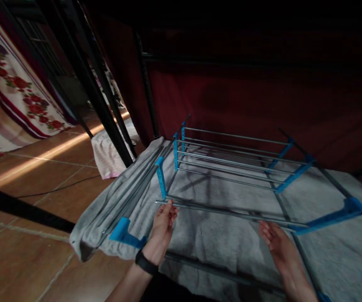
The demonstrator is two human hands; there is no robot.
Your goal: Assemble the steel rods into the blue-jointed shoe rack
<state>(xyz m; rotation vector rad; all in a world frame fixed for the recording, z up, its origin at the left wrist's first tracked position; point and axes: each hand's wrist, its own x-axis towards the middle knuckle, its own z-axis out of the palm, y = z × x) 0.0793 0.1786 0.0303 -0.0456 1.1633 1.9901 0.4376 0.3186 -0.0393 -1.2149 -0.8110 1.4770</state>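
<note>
A drying rack frame with blue plastic brackets (161, 178) and thin metal rods lies in front of me. My left hand (164, 220), with a black band on its wrist, pinches a metal rod (212, 209) close to the rod's left end. This rod runs right, beside another rod of the frame, towards a blue bracket (329, 218). My right hand (277, 243) is below the rod's right part, fingers loosely extended and slightly bent. Its fingertips meet the rod's line; whether they press on it is unclear. Another blue bracket (127, 235) sits left of my left wrist.
Several loose metal rods (133, 188) lie on the grey blanket (219, 243) to the left. Dark metal posts (102, 113) rise beyond, with a dark red cloth (231, 100) behind. A floral cloth (20, 84) hangs over the tiled floor (26, 235) at left.
</note>
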